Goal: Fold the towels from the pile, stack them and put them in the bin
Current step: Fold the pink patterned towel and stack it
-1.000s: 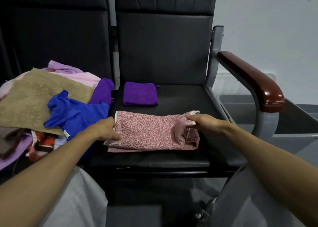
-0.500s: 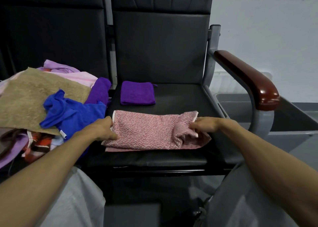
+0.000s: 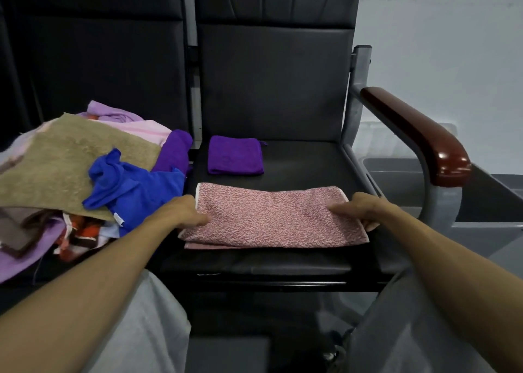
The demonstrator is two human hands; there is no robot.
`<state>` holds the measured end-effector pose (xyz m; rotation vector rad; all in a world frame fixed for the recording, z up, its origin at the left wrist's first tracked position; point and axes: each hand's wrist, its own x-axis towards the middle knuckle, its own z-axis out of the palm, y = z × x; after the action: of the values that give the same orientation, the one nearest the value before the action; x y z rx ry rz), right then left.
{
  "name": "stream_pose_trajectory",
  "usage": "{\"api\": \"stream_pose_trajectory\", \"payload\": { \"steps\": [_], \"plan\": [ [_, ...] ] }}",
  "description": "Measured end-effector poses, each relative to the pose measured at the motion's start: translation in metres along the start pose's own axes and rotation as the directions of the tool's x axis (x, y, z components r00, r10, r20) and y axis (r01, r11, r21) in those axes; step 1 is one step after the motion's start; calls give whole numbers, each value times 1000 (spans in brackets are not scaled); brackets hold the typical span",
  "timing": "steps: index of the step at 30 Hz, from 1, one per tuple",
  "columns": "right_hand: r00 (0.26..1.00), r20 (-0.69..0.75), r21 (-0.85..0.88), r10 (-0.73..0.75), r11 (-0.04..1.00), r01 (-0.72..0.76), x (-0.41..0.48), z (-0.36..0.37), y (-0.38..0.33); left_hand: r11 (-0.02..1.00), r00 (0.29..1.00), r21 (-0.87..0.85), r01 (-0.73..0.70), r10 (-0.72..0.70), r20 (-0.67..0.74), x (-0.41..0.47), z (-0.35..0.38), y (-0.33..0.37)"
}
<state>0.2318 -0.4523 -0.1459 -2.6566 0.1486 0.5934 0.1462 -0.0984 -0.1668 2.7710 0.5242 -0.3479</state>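
A pink speckled towel (image 3: 271, 217) lies folded lengthwise and flat across the front of the black chair seat (image 3: 305, 160). My left hand (image 3: 184, 211) pinches its left end. My right hand (image 3: 359, 208) grips its right end, fingers curled under the edge. Behind it, at the seat's back left, sits a folded purple towel (image 3: 235, 154). The pile of unfolded towels (image 3: 56, 168) lies on the seat to the left, with a tan one on top and a crumpled blue towel (image 3: 133, 188) at its near right. The grey bin (image 3: 486, 202) stands to the right, beyond the armrest.
A metal frame with a brown wooden armrest (image 3: 418, 135) rises between the seat and the bin. The black seat backs stand behind. My knees in grey trousers (image 3: 152, 330) are close under the seat's front edge.
My right hand has pulled the towel's bunched right end out to the right, so the towel now lies flat and straight. My left hand has kept hold of the left end.
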Motion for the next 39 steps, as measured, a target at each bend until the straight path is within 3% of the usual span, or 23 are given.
{"api": "stream_pose_trajectory", "payload": {
  "steps": [5,8,10,12,14,17,19,26,34,39],
  "plan": [
    [1000,13,71,-18,997,17,10,9,-10,998,999,-51,27,-28,-29,-5,0,11],
    [999,-33,267,-33,963,41,17,7,-14,947,998,-316,54,-63,-19,-1,1,11],
    [1000,-2,389,-20,921,19,21,5,-12,797,993,-593,116,-108,49,0,-1,10],
    [999,35,469,14,883,-29,24,4,-7,537,979,-819,204,-106,174,-1,-4,10],
    [996,82,558,35,827,-75,25,1,-2,318,976,-923,217,-68,207,-5,-10,15],
    [999,36,535,16,844,-32,25,0,1,190,987,-969,160,-26,158,-15,-16,28],
    [1000,11,457,-28,889,20,22,2,3,207,993,-972,111,13,116,-21,-21,42],
    [992,62,522,-112,850,63,22,7,8,373,986,-928,4,153,66,-26,-28,123],
    [967,102,605,-232,786,125,18,6,9,577,962,-815,-62,253,106,-15,20,216],
    [971,94,633,-219,766,112,23,3,16,720,936,-688,-87,296,191,-14,51,242]
  ]
}}
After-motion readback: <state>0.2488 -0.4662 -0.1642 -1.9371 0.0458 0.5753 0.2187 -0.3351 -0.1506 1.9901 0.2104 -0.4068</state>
